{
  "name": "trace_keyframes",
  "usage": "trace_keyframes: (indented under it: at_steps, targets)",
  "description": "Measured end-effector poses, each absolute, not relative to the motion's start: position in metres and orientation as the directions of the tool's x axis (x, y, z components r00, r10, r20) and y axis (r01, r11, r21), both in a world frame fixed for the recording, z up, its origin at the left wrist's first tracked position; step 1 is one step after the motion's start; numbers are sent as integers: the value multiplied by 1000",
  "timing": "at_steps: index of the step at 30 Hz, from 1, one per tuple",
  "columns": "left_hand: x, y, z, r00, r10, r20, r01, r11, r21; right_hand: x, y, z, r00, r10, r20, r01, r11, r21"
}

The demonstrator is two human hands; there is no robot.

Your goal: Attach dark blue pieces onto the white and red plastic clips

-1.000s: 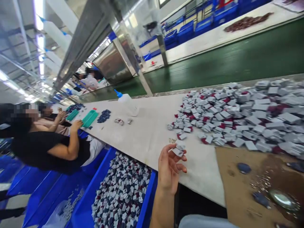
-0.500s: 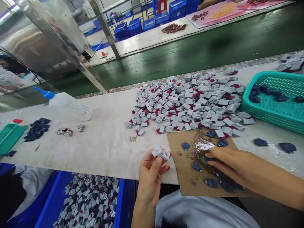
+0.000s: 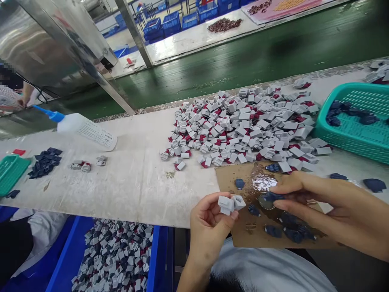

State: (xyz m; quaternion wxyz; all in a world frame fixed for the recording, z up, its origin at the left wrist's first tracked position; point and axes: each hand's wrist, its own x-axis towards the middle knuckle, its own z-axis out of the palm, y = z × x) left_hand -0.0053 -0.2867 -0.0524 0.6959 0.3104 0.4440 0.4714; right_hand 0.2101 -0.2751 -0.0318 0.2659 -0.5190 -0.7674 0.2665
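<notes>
My left hand [image 3: 209, 227] pinches two small grey block parts [image 3: 230, 203] at the table's near edge, just left of a brown cardboard sheet [image 3: 243, 233]. My right hand [image 3: 331, 211] comes in from the right, thumb and forefinger closed on a small dark blue piece [image 3: 271, 197] over a wet glossy patch [image 3: 261, 183] on the cardboard. More dark blue pieces [image 3: 290, 231] lie on the sheet under that hand. A big heap of grey and red parts [image 3: 243, 127] lies behind the cardboard.
A teal basket [image 3: 358, 138] with blue pieces stands at the right. A squeeze bottle with a blue nozzle [image 3: 83, 127] lies at the left, near a dark blue pile [image 3: 45, 161] and another teal tray [image 3: 9, 174]. A blue bin [image 3: 158, 259] of finished parts sits below the table edge.
The view swung from the left back to the table in front. My right hand came in over the cardboard and lifted a blue piece. My left hand moved right towards it with the grey parts.
</notes>
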Motion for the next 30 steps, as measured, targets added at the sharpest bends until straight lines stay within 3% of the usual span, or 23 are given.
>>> trace_keyframes:
  at_steps: [3, 8, 17, 23, 25, 27, 30]
  targets:
    - [-5, -289, -49, 210, 944, -254, -298, 309, 903, 200, -273, -16, -383, 899, 210, 584, 412, -699]
    - [-3, -289, -42, 227, 955, -193, -228, 245, 943, 191, -272, -12, -440, 884, 157, 504, 388, -772]
    - [-3, -291, -41, 232, 959, -162, -151, 200, 968, 189, -271, -11, -547, 823, 153, 482, 459, -746]
    - [6, -293, -52, 189, 961, -200, -117, 225, 967, 186, -269, -20, -530, 839, 125, 472, 414, -779]
    - [7, -292, -59, 195, 953, -232, -121, 259, 958, 185, -266, -26, -546, 836, 63, 459, 361, -812]
    - [2, -292, -64, 230, 939, -257, -115, 288, 951, 185, -263, -29, -585, 807, -84, 439, 228, -869]
    - [-14, -293, -63, 315, 912, -262, -11, 279, 960, 187, -256, -28, -614, 748, -250, 442, 63, -895]
